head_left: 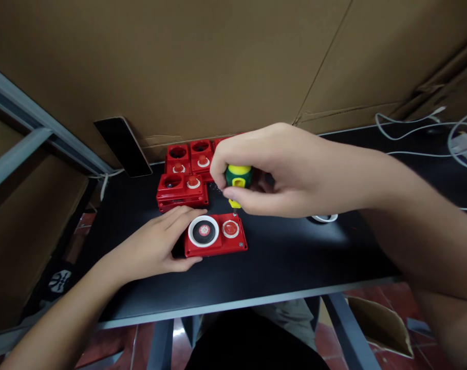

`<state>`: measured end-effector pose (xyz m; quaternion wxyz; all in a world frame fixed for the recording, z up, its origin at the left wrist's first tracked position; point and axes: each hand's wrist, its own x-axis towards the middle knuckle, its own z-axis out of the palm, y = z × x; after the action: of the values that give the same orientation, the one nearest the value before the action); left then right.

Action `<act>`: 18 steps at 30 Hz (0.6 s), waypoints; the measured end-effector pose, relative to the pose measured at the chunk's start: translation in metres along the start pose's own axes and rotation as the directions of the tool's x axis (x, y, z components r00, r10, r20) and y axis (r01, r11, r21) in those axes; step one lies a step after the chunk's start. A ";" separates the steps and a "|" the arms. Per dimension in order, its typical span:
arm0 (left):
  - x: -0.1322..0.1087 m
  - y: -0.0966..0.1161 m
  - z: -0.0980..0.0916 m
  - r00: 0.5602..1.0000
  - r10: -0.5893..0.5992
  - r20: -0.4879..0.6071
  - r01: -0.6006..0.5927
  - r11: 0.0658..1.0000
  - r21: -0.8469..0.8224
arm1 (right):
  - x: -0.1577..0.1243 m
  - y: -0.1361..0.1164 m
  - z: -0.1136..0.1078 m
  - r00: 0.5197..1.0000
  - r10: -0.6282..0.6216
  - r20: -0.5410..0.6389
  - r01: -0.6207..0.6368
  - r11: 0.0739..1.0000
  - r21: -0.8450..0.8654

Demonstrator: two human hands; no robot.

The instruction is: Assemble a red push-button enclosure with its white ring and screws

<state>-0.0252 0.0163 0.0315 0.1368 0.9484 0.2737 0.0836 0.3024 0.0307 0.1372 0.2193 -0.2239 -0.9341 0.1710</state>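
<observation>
A red alarm box [216, 251] with a white-ringed black disc and a round red light lies flat on the black tabletop. My left hand [160, 239] grips its left end, thumb along the near edge and fingers along the far edge. In my right hand [272, 169] is a green and yellow screwdriver [239, 181], held upright. Its tip meets a screw at the box's far right corner. Another screw shows in the near right corner.
Several red housings [183, 189] stand stacked behind the alarm box. A dark phone [124, 146] leans on the cardboard wall [218, 67]. A white ring [328, 218] lies right of the box, and white cables [410, 134] run at the far right.
</observation>
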 end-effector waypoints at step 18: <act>0.001 0.001 0.000 1.000 -0.019 -0.010 0.019 0.999 -0.041 | -0.003 -0.005 -0.004 0.996 0.092 0.007 -0.092 0.995 -0.034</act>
<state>-0.0239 0.0156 0.0320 0.1553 0.9423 0.2815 0.0930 0.3056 0.0261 0.1418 0.2034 -0.2695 -0.9265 0.1663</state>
